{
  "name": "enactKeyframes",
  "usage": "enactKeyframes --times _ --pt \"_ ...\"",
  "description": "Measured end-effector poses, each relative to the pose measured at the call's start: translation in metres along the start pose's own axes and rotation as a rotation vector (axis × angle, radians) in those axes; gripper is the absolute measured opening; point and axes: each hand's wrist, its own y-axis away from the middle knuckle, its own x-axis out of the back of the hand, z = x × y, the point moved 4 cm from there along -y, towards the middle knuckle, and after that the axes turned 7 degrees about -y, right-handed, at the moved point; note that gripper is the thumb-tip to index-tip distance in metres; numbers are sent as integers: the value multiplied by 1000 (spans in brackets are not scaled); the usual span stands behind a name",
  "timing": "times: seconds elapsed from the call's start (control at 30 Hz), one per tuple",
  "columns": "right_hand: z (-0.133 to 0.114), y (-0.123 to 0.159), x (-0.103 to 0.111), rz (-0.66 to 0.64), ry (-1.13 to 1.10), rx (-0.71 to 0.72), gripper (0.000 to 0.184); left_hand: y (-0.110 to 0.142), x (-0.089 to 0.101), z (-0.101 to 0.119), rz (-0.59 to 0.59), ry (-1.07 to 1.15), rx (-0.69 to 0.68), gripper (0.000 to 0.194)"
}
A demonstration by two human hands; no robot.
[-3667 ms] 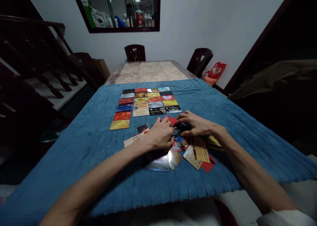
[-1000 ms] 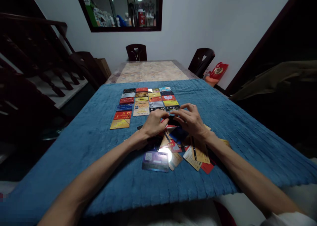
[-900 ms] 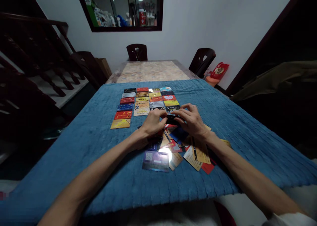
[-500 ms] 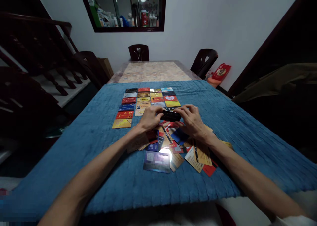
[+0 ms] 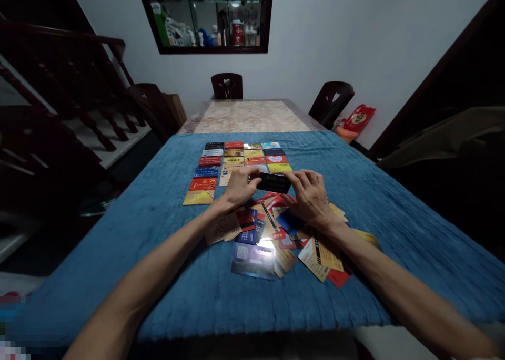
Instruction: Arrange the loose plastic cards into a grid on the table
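Between my two hands I hold a black card (image 5: 273, 182), tilted up above the cloth. My left hand (image 5: 241, 186) pinches its left end, and my right hand (image 5: 310, 194) grips its right end with thumb and fingers. Beyond them lie cards in columns, among them a red card (image 5: 203, 184) and a yellow card (image 5: 198, 197) at the near left. Below my hands spreads a loose, overlapping pile of cards, with a tan striped card (image 5: 326, 252) and a blue card (image 5: 290, 220) in it. A shiny purple-grey card (image 5: 253, 260) lies nearest me.
A blue cloth (image 5: 158, 276) covers the near part of the table; its patterned top (image 5: 252, 115) shows at the far end. Dark chairs (image 5: 227, 86) stand around it. A stair railing (image 5: 79, 76) runs on the left, and a red bag (image 5: 360, 118) sits at the right.
The view has shifted slightly, so the scene sits a little further right. The black card's face is turned somewhat more toward me, still held in both hands.
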Motion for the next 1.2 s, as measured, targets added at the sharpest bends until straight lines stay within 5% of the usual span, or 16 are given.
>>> enactKeyframes --times 0.1,0.23,0.47,0.6,1.2 --pt "-1 0 0 9 -3 0 44 0 0 -1 -4 19 6 10" --pt "0 -2 -2 6 -9 -10 43 3 0 -2 44 -8 -67 36" --pt "5 -13 -5 -26 9 -39 44 10 4 -1 0 -377 -311 43" --pt "8 -29 -13 -71 -22 -10 52 7 14 -6 -35 -536 -338 51" --pt "20 -127 -110 -284 -141 106 54 -49 52 -92 -188 -704 -249 49"
